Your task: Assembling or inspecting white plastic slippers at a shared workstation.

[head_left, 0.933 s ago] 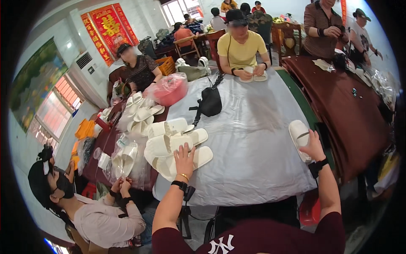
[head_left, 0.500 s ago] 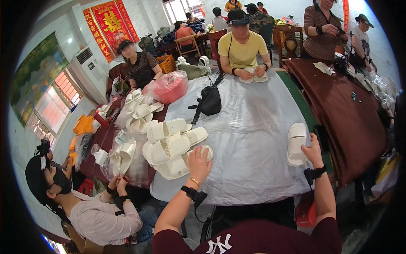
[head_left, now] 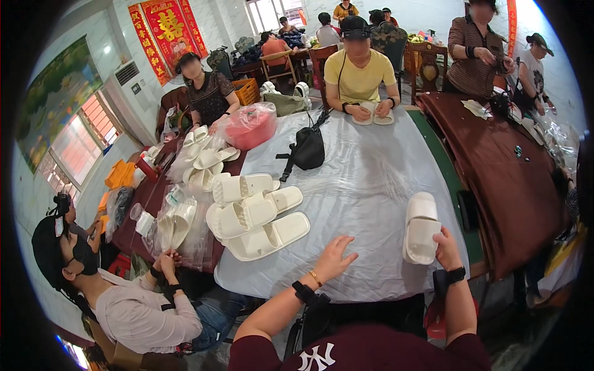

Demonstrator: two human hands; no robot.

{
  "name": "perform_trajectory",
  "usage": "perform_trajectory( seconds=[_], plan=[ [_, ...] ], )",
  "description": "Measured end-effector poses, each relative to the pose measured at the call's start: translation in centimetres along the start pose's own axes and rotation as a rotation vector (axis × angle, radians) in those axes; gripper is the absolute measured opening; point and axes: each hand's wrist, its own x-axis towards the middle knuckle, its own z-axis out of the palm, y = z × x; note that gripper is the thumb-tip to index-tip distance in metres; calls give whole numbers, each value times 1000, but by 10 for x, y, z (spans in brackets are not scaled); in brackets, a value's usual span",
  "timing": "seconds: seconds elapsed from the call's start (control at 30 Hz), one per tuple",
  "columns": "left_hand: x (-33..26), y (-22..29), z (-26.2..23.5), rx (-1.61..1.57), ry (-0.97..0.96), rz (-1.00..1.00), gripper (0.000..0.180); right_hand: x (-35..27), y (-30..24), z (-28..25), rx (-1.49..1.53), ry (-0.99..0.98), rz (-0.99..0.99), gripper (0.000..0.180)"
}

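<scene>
From my remote seat I see my right hand (head_left: 447, 246) gripping a pair of white slippers (head_left: 421, 227) at the right edge of the bench (head_left: 365, 185); the fingers (head_left: 440, 235) are closed around the lower end of the pair, and the two slippers lie stacked one on the other, touching the grey plastic sheet that covers the bench; my left hand (head_left: 334, 258) is free, the fingers (head_left: 344, 243) spread wide and holding nothing, just above the sheet near the front edge; it is near a pile of white slippers (head_left: 253, 210) on the left half of the bench, but I do not see it touching them; behind the pile a black bag (head_left: 307, 148) stands in the middle of the bench, and a pink plastic bag (head_left: 250, 125) is at the far left corner; at the far end a person in a yellow shirt (head_left: 361, 77) holds another pair of slippers; at my left a person with a black mask (head_left: 80, 255) sits low and handles slippers in clear bags (head_left: 173, 226)
</scene>
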Motion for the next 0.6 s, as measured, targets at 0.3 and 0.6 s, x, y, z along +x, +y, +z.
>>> perform_trajectory(
  seconds=[0.3,0.6],
  plan=[
    [19,5,0,-1301,-93,-738,43,-21,9,49,-289,-471,237,68],
    [-15,-33,27,-1366,-34,-822,35,-16,44,51,-930,-183,-110,57]
  ],
)
